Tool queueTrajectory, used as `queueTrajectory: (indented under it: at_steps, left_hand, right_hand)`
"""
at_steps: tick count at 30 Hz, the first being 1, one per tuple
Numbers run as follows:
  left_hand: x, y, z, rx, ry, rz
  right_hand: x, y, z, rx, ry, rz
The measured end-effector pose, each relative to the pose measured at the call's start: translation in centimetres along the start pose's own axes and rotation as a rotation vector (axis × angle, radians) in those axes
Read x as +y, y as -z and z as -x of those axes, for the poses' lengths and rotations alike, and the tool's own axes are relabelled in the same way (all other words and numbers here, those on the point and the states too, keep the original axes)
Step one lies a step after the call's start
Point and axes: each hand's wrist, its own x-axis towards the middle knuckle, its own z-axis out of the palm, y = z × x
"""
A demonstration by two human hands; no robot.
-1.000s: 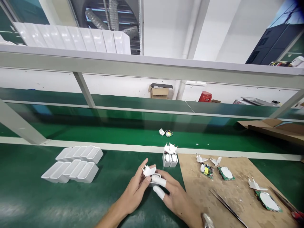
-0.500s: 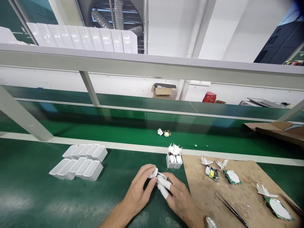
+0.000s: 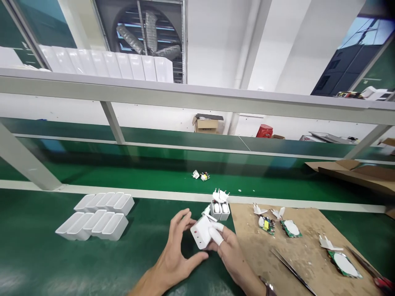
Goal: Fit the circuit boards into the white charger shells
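Note:
My right hand [image 3: 230, 250], with white covers on two fingers, grips a white charger housing [image 3: 201, 233]. The housing is tilted, so its end face with a small reddish slot and tiny holes faces me. At its top edge a white plug piece [image 3: 207, 213] sticks out; whether it is attached I cannot tell. My left hand [image 3: 174, 250] is open just left of the housing, fingers and thumb spread around it without gripping. Just beyond stand two white housings [image 3: 220, 213] with parts inside and pronged plug pieces [image 3: 221, 196] on top.
Two rows of open white housings [image 3: 105, 224] stand on the left. A brown board [image 3: 247, 246] on the right carries circuit boards [image 3: 290, 228], plug pieces and tweezers [image 3: 293, 271]. Loose parts [image 3: 204, 176] lie on the green strip beyond the pale rail [image 3: 154, 197].
My left hand has let go and opened to the left. The housing has been turned in my right hand, so its holed end now shows. The view has shifted slightly.

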Motion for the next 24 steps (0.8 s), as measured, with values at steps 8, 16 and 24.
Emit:
queueTrajectory:
  at_steps: [8, 16, 24]
  left_hand:
    - [0.5, -0.5, 0.3, 0.055, -0.170, -0.096]
    - [1.3, -0.1, 0.0, 0.038, -0.205, -0.137]
    - [-0.8, -0.7, 0.4, -0.087, 0.161, -0.180]
  right_hand:
    - [-1.4, -1.8, 1.1, -0.045, -0.202, -0.341]
    - [-0.2, -1.1, 0.6, -0.011, -0.092, -0.191]
    - [-0.2, -0.1, 1.1, -0.059, 0.600, 0.787]
